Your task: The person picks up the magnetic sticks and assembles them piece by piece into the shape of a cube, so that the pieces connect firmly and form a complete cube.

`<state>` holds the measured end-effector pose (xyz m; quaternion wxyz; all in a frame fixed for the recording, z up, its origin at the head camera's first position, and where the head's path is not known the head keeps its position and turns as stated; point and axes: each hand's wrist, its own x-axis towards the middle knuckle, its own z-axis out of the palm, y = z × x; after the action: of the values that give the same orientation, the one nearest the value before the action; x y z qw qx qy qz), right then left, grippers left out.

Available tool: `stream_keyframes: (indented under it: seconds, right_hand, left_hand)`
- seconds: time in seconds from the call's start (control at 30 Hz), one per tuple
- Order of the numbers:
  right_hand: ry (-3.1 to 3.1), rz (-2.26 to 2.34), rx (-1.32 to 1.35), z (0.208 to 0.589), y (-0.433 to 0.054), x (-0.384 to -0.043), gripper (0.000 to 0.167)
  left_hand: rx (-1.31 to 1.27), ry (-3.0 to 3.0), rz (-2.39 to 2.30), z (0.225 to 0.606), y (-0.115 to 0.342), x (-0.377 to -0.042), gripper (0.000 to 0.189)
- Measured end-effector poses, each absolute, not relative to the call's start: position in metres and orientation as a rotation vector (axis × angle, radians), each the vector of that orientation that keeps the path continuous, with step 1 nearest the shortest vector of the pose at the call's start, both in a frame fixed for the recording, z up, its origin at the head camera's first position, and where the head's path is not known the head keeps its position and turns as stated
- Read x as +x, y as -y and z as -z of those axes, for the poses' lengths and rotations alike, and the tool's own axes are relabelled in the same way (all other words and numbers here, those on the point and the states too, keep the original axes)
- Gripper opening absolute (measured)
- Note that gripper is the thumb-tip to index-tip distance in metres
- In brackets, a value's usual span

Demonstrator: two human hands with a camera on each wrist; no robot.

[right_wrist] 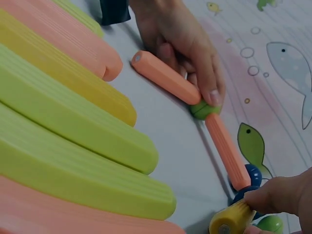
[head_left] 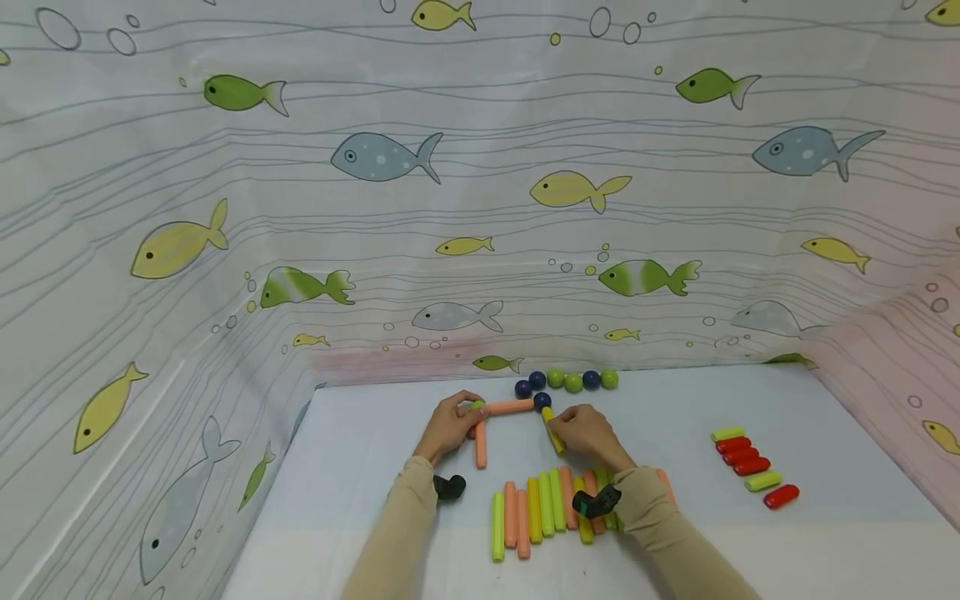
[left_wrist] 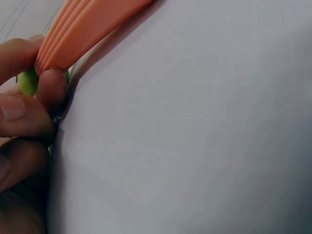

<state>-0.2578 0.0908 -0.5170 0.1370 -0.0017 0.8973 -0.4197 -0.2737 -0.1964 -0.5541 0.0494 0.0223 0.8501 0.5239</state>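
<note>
In the head view my left hand (head_left: pixel 450 427) pinches a green ball (right_wrist: pixel 204 110) that joins two orange magnetic rods. One orange rod (head_left: pixel 481 444) points towards me; the other orange rod (head_left: pixel 512 407) runs right to a dark blue ball (head_left: pixel 542 402). Close up in the left wrist view, the fingertips also lie against the ribbed end of an orange rod (left_wrist: pixel 83 34). My right hand (head_left: pixel 588 433) pinches a yellow rod (head_left: pixel 551 425) between thumb and finger, its far end at the dark blue ball. The rods and balls form three sides of a frame.
Several green and dark blue balls (head_left: pixel 573 382) line the back of the table (head_left: pixel 360 483). A row of orange, yellow and green rods (head_left: pixel 523 523) lies in front, partly under my right forearm. Short red and yellow-green pieces (head_left: pixel 752 466) lie at the right. Fish-patterned cloth (head_left: pixel 480 192) encloses the table.
</note>
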Motion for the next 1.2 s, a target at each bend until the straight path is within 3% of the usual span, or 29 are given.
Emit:
stream_keyframes:
  seconds: [0.4, 0.73, 1.0, 1.2]
  right_hand:
    - [-2.52, 1.203, -0.062, 0.515, -0.084, -0.258, 0.039]
    - [-2.596, 1.294, -0.128, 0.521, -0.069, -0.262, 0.03]
    - [-2.716, 1.305, -0.025, 0.527, -0.056, -0.265, 0.029]
    - [-2.781, 1.378, -0.05, 0.533, -0.048, -0.278, 0.03]
  left_hand:
    - [0.053, -2.499, -1.753, 0.556, 0.215, -0.242, 0.032]
    - [-0.123, -2.516, -1.744, 0.553, 0.224, -0.207, 0.036]
    - [-0.255, -2.607, -1.651, 0.546, 0.218, -0.196, 0.038]
    - [-0.148, -2.729, -1.454, 0.545, 0.215, -0.196, 0.043]
